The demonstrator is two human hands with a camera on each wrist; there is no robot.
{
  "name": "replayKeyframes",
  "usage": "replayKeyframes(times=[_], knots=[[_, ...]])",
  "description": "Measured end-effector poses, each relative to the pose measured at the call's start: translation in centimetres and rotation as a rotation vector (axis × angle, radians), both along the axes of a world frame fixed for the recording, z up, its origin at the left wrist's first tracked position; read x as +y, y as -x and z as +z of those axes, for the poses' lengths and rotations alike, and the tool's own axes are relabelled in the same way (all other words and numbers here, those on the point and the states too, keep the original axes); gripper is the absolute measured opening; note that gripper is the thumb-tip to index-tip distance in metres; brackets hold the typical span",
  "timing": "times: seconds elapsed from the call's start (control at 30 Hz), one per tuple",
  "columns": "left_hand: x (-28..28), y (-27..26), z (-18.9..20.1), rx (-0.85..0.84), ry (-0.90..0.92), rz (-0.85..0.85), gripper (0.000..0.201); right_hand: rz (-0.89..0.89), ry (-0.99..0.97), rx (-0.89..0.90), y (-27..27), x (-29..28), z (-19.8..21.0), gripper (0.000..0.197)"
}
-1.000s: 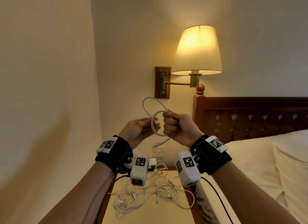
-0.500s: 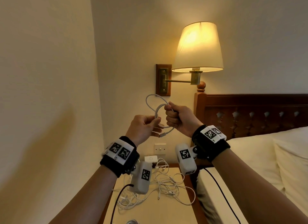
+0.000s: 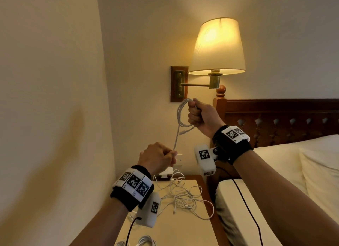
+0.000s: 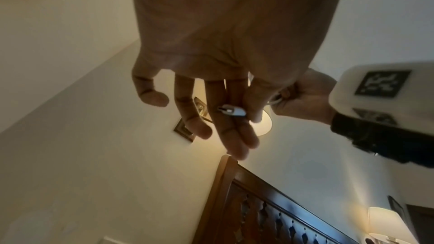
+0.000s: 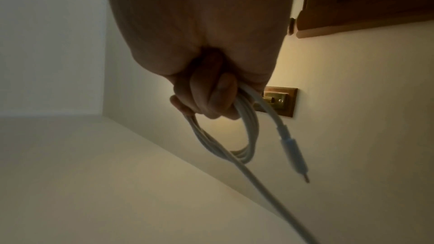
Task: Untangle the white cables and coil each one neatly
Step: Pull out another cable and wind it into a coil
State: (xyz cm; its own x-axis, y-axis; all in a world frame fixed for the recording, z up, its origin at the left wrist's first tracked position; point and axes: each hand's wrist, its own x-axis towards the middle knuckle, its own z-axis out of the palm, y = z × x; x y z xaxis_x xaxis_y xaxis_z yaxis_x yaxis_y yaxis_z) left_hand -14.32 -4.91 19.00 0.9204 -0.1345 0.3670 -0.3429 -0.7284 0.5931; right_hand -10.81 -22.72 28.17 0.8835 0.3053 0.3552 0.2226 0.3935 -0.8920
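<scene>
High in front of the wall, my right hand (image 3: 199, 115) grips a small coil of white cable (image 3: 180, 115) in a fist. The right wrist view shows the fist (image 5: 211, 97) around the loops (image 5: 246, 136), with one plug (image 5: 293, 153) dangling free. A single strand (image 3: 176, 137) runs straight down from the coil to my left hand (image 3: 161, 157). My left hand (image 4: 225, 118) pinches the cable's other plug (image 4: 231, 111) between thumb and fingers. A tangle of white cables (image 3: 183, 196) lies on the nightstand (image 3: 176, 233) below both hands.
A lit wall lamp (image 3: 218, 47) on a brass arm hangs just above my right hand. The wooden headboard (image 3: 280, 121) and bed (image 3: 275, 172) are to the right, a wall close on the left. Coiled white cables (image 3: 145, 241) lie at the nightstand's near edge. A wall socket (image 3: 178, 159) sits behind it.
My left hand has dropped down and away from the right, drawing one strand of the cable out straight. My right hand has stayed high, still gripping the coil.
</scene>
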Motion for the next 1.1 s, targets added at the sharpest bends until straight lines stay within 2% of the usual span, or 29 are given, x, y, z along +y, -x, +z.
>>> replayKeyframes(times=[0.13, 0.17, 0.23, 0.27, 0.3, 0.37, 0.43, 0.47, 0.53, 0.63, 0.73, 0.9, 1.1], knots=[[-0.3, 1.2, -0.3, 0.054, 0.004, -0.103, 0.041, -0.003, 0.067, -0.015, -0.3, -0.2, 0.2, 0.038], [-0.5, 1.5, 0.3, 0.065, 0.0, -0.102, 0.047, 0.02, 0.074, -0.015, -0.2, -0.1, 0.1, 0.038], [-0.6, 1.9, 2.2, 0.101, 0.055, -0.066, 0.077, 0.059, 0.104, -0.019, 0.0, 0.1, 0.0, 0.039], [-0.5, 1.7, 3.1, 0.109, 0.076, -0.043, 0.085, 0.07, 0.13, -0.024, 0.2, 0.1, 0.0, 0.039], [-0.3, 1.5, 3.9, 0.083, 0.077, -0.005, 0.084, 0.081, 0.158, -0.029, 0.3, 0.1, 0.0, 0.039], [0.0, 1.2, 5.1, -0.071, 0.105, 0.099, 0.073, 0.116, 0.206, -0.042, 0.5, 0.1, -0.1, 0.038], [-0.2, 0.8, 6.2, -0.209, 0.31, 0.111, 0.057, 0.157, 0.245, -0.056, 0.7, 0.4, -0.3, 0.038], [-0.3, 0.5, 6.7, -0.2, 0.441, 0.061, 0.051, 0.172, 0.259, -0.06, 0.8, 0.5, -0.4, 0.038], [-0.5, 0.4, 7.3, -0.045, 0.629, -0.091, 0.051, 0.188, 0.274, -0.068, 1.0, 0.7, -0.5, 0.038], [-0.4, 0.7, 7.3, 0.185, 0.772, -0.295, 0.05, 0.18, 0.293, -0.065, 1.1, 0.7, -0.2, 0.038], [-0.6, 1.0, 7.4, 0.231, 0.702, -0.322, 0.042, 0.139, 0.344, -0.072, 1.2, 0.6, 0.0, 0.039], [-1.2, 0.7, 7.5, 0.148, 0.634, -0.201, 0.041, 0.043, 0.393, -0.105, 1.6, 1.3, -0.2, 0.038], [-1.2, 0.1, 7.2, 0.107, 0.676, -0.091, 0.038, -0.282, 0.513, -0.26, 2.0, 1.6, -1.5, 0.028]])
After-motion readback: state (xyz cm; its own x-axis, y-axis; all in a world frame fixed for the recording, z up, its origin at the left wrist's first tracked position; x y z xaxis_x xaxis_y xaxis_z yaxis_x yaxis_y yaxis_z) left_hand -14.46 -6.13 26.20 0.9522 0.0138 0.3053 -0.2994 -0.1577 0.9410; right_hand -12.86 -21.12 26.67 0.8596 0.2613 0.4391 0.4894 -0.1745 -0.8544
